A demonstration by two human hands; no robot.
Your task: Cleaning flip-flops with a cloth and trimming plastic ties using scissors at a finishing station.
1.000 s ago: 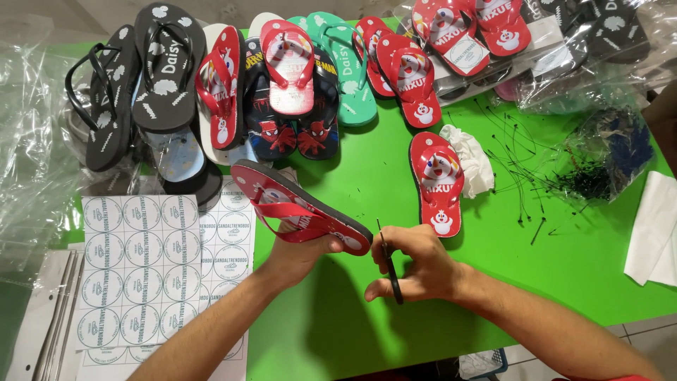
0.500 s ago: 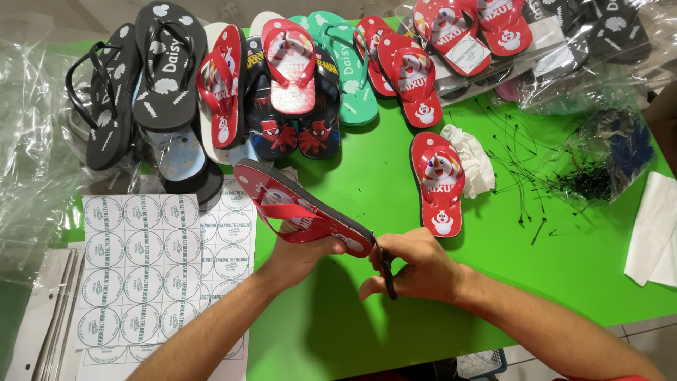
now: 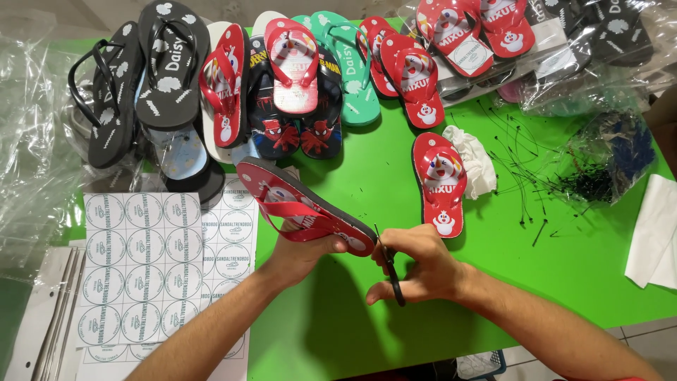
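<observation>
My left hand point(image 3: 300, 255) grips a red flip-flop point(image 3: 300, 204) with a black sole, held tilted above the green table point(image 3: 367, 176), toe end pointing up-left. My right hand point(image 3: 417, 267) holds small black scissors point(image 3: 391, 271), their tips touching the heel end of that flip-flop. A matching red flip-flop point(image 3: 438, 182) with a snowman print lies flat on the table to the right, beside a crumpled white cloth point(image 3: 474, 159).
Rows of flip-flops in black point(image 3: 166, 63), red, green point(image 3: 352, 63) and dark blue lie along the far edge. Sheets of round stickers point(image 3: 141, 261) lie at left. Loose black tag ties point(image 3: 525, 183) and clear plastic bags point(image 3: 28, 141) lie around; white paper point(image 3: 652, 233) at right.
My right hand with the scissors has moved closer to the flip-flop's heel. The left hand has turned and lowered the flip-flop slightly.
</observation>
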